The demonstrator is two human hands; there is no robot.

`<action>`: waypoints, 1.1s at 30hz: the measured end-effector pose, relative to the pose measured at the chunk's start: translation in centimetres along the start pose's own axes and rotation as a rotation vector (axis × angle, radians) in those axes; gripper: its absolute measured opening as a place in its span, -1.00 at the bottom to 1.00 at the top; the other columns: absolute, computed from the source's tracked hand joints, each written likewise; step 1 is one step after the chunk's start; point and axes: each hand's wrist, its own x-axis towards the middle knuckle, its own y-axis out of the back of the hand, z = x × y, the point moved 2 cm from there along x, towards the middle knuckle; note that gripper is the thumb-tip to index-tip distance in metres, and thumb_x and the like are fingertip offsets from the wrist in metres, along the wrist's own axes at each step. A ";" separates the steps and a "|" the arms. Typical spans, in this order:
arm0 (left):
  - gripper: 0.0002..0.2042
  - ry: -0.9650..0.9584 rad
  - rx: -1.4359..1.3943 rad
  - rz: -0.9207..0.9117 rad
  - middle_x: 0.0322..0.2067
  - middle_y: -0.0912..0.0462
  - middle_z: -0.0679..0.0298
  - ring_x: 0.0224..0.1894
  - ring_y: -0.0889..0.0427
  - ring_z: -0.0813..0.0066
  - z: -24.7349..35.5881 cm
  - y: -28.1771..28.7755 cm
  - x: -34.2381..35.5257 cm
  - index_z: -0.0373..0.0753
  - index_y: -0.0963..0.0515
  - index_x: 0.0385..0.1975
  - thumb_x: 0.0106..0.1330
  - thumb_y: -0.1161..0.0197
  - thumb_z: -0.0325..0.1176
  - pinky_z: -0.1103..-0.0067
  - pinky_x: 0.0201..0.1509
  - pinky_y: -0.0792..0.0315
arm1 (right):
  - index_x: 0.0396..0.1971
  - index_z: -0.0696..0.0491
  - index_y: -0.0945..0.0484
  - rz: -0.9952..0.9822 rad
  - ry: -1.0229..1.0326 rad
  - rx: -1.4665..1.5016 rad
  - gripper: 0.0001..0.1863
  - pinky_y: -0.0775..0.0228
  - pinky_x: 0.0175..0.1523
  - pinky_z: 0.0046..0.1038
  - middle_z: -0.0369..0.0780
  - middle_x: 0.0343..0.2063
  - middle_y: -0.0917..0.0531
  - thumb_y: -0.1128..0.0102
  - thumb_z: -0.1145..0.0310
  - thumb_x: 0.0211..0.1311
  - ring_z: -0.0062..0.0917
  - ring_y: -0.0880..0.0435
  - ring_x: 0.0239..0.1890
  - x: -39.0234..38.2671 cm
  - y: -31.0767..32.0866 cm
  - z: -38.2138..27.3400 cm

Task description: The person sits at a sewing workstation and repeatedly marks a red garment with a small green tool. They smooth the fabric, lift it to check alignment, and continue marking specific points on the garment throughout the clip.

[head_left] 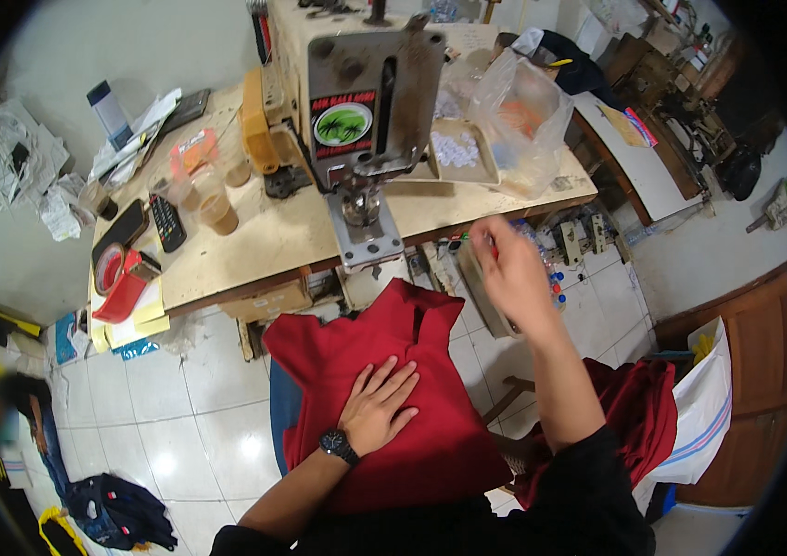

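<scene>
A dark red garment with a short slit near its top lies spread over my lap. My left hand rests flat on it, fingers stretched out and slightly apart. Beyond the table's front edge on the right, my right hand is raised with its fingers curled closed. A bit of red shows at its fingers, too small to name. Straight ahead stands a grey industrial sewing machine, its presser foot area above a metal plate, apart from the garment.
The wooden table carries a tray of small white pieces, a plastic bag, cups, a remote control and a red tape dispenser. More red cloth is piled right; a person is far left.
</scene>
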 end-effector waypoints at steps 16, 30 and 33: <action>-0.43 0.011 -0.013 0.022 0.55 -0.38 0.25 0.64 -0.20 0.12 -0.3 -0.2 -0.4 -0.16 -0.50 0.43 0.47 -0.34 -0.11 0.05 0.65 -0.09 | 0.09 0.18 -0.73 -0.203 -0.074 -0.479 -0.51 -0.42 0.39 0.03 0.14 0.23 -0.61 -0.06 0.11 0.47 0.13 -0.58 0.28 18.6 -1.6 -2.0; -0.42 -0.009 -0.009 0.018 0.55 -0.37 0.29 0.63 -0.21 0.15 -0.1 -0.3 0.6 -0.15 -0.49 0.44 0.48 -0.33 -0.07 0.02 0.62 -0.15 | 0.37 0.19 -0.57 0.520 0.136 0.155 -0.51 -0.49 0.09 -0.42 -0.13 -0.15 -0.71 -0.10 0.42 0.50 -0.46 -0.66 -0.11 16.1 1.2 0.7; -0.41 0.037 0.018 0.027 0.55 -0.38 0.29 0.62 -0.22 0.15 -0.5 0.2 -0.4 -0.17 -0.49 0.44 0.46 -0.34 -0.07 0.03 0.62 -0.16 | 0.45 0.15 -0.48 0.334 0.057 0.774 -0.48 -0.52 -0.13 -0.50 -0.17 -0.26 -0.71 -0.10 0.44 0.54 -0.57 -0.66 -0.28 10.1 1.6 -1.8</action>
